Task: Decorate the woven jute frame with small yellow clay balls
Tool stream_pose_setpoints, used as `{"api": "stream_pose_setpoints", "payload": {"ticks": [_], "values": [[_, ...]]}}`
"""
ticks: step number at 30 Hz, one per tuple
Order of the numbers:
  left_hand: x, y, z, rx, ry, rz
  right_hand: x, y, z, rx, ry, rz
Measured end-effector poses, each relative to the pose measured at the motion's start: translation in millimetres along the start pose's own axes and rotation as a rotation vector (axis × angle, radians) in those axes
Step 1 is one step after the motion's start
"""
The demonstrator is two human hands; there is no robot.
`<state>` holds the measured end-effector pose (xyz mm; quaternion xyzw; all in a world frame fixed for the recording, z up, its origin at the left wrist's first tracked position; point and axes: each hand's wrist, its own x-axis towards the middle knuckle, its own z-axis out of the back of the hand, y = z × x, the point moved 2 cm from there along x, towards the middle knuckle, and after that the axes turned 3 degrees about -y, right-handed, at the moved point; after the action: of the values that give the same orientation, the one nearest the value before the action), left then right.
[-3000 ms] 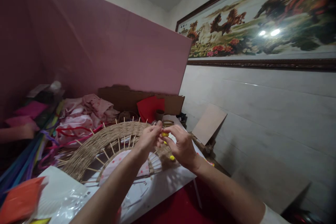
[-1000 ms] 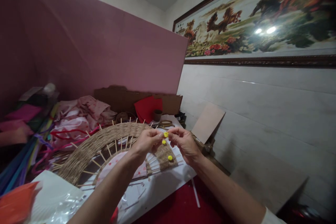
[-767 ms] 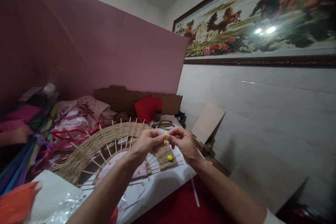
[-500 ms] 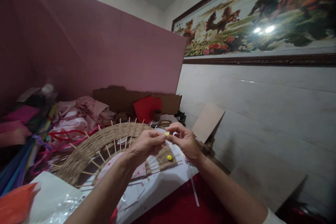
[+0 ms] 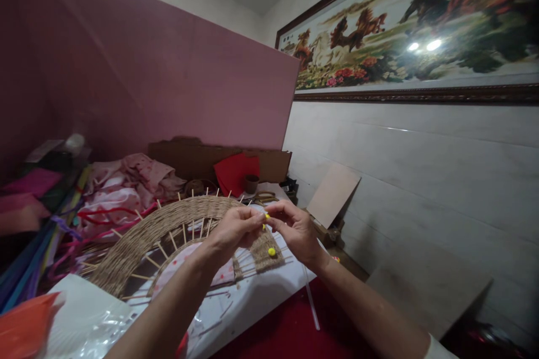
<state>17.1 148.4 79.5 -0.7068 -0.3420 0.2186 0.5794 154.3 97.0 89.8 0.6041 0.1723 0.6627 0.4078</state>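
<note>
My left hand (image 5: 240,228) and my right hand (image 5: 296,231) meet fingertip to fingertip, both closed in a pinch on a small yellow piece (image 5: 267,216), whose kind is too small to make out. Beneath them lies a curved band woven of brown cord (image 5: 143,244) on thin wooden sticks, its right end partly hidden by my hands. A round yellow piece (image 5: 272,252) rests on that woven end, and a bit of yellow shows just under my fingers. Inside the curve sits a pink spotted cloth panel (image 5: 181,267).
The work lies on a white board (image 5: 252,304) over a red surface (image 5: 290,325). A clear thin stick (image 5: 311,303) juts over its edge. Crumpled pink cloth (image 5: 130,179), a brown cup (image 5: 251,183), scissors (image 5: 266,197) and an orange packet (image 5: 27,325) lie around.
My right hand has shifted slightly down and turned, its fingers curling closer. A bit of yellow beneath the fingertips now shows. The woven piece stays still.
</note>
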Motion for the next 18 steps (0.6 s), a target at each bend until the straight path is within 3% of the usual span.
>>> {"api": "stream_pose_setpoints", "payload": {"ticks": [6,18], "values": [[1.7,3.4,2.9,0.019,-0.009,0.013,-0.5,6.8,2.4,-0.202,0.046,0.118],[1.2,4.0,1.5,0.031,0.000,0.063,-2.3,5.3,4.0,-0.265,0.005,0.122]]}}
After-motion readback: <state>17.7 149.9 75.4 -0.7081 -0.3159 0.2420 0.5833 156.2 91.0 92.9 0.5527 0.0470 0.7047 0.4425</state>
